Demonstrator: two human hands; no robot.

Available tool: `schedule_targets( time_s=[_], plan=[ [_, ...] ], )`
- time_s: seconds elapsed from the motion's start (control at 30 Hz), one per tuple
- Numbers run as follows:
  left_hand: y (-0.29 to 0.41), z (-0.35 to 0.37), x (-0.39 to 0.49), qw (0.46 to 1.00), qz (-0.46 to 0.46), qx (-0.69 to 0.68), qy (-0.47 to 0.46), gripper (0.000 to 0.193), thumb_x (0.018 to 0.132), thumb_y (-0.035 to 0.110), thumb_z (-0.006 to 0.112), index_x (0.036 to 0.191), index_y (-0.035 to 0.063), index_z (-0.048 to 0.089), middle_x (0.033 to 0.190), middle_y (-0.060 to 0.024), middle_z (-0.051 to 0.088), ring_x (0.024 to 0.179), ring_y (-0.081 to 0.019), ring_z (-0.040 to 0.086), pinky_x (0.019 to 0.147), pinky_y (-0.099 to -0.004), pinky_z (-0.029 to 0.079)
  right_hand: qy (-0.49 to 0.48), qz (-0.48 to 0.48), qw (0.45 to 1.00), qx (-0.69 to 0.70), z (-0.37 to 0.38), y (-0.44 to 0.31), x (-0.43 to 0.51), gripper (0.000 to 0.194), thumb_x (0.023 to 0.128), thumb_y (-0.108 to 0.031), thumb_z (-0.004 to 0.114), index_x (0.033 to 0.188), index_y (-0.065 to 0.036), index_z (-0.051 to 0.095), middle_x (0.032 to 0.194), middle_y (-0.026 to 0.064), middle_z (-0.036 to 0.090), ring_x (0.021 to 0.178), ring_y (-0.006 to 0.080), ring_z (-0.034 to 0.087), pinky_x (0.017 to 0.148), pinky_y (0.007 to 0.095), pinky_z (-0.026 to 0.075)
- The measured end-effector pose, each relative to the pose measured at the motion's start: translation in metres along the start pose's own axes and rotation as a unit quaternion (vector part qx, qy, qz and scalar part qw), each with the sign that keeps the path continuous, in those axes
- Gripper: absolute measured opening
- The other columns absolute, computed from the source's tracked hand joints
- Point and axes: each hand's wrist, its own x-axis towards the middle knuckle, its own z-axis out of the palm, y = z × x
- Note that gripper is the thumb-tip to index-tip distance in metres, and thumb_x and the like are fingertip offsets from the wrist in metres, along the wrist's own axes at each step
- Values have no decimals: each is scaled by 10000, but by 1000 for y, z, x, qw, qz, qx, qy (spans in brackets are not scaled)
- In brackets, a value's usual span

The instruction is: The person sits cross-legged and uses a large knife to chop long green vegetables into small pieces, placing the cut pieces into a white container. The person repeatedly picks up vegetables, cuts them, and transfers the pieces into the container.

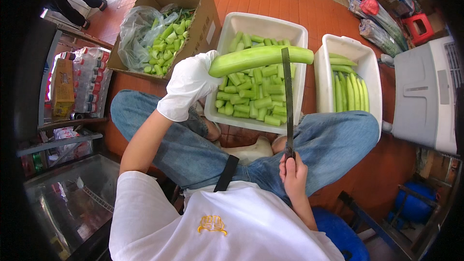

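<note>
My left hand [192,79], in a white glove, grips one end of a long peeled green gourd [250,58]. The gourd stretches level to the right above a white plastic tub [268,20]. Many short cut gourd pieces [250,96] fill much of that tub. Bare and low by my right knee, my right hand [294,174] is closed round the handle of a long, narrow, dark-bladed knife [288,105]. The blade points away from me, and its tip end overlaps the gourd's right part in view; whether it touches the gourd I cannot tell.
A cardboard box [210,14] lined with clear plastic holds gourd ends [168,43] at left. Whole long gourds [349,87] lie in a second white tub [377,79] at right, beside a grey-lidded appliance [417,90]. Bottle packs [87,79] stand far left. A person's legs [78,0] show at top left.
</note>
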Motion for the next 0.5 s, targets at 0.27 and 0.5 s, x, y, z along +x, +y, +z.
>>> schedule_targets(
  time_s=[0.27, 0.5],
  plan=[
    [7, -3, 0, 997, 5, -77, -24, 325, 709, 248, 705, 982, 89, 624, 864, -170, 651, 801, -342, 635, 718, -391, 500, 11, -74, 982, -172, 10, 29, 22, 277, 975, -256, 471, 886, 2, 518, 559, 88, 496, 482, 172, 498, 459, 292, 399],
    [24, -30, 28, 997, 30, 11, 72, 242, 711, 151, 645, 941, 80, 618, 817, -163, 654, 794, -339, 645, 689, -406, 512, 74, -197, 907, -364, 31, 39, 48, 319, 969, -265, 474, 893, 36, 544, 605, 178, 551, 528, 302, 565, 517, 383, 451]
  ],
)
